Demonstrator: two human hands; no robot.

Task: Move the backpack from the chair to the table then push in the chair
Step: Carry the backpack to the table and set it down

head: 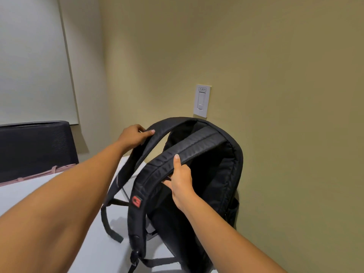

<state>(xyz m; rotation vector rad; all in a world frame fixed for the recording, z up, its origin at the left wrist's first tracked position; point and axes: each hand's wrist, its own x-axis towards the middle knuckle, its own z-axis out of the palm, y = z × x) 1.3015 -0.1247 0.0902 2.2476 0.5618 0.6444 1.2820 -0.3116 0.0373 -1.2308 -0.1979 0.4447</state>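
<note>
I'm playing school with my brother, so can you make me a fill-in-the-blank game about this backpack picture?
1. Each hand holds one shoulder ____ of the black backpack.
2. The left hand and the right hand together make ____ hands on the backpack.
3. The table under the backpack is the colour ____.
4. On the wall behind the backpack is a white light ____.

Missing words: strap; two; white; switch
</note>
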